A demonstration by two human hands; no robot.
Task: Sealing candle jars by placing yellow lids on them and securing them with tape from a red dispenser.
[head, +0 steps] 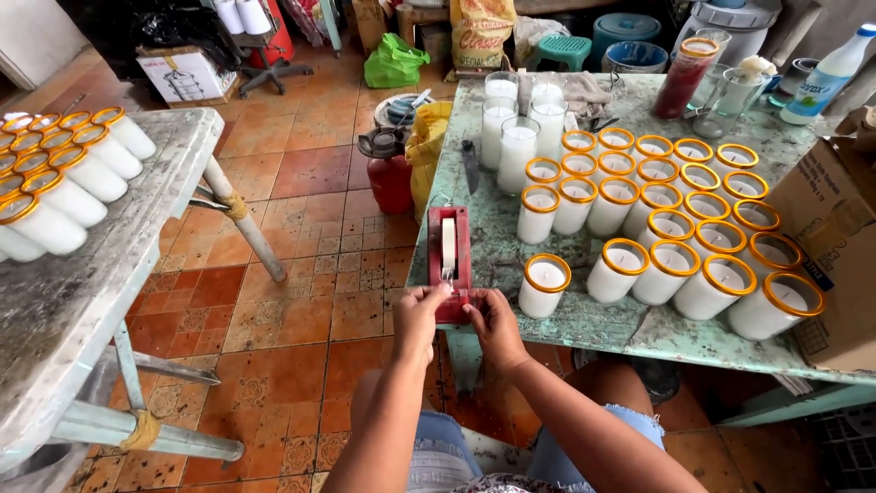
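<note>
A red tape dispenser (451,258) with a roll of pale tape sits at the near left corner of the green worn table (584,319). My left hand (417,315) and my right hand (493,321) meet at its near end, fingertips pinching a short strip of tape between them. One white candle in a glass with a gold rim (545,286) stands alone just right of the dispenser. Beyond it stand several rows of the same gold-rimmed candles (675,233), and several rimless white candles (520,128) stand farther back.
A grey table (91,274) on the left carries more gold-rimmed candles (64,169). A cardboard box (835,246) sits at the right edge. A red gas cylinder (388,169), a yellow sack and a knife (470,164) lie near the green table's left side. Tiled floor lies between the tables.
</note>
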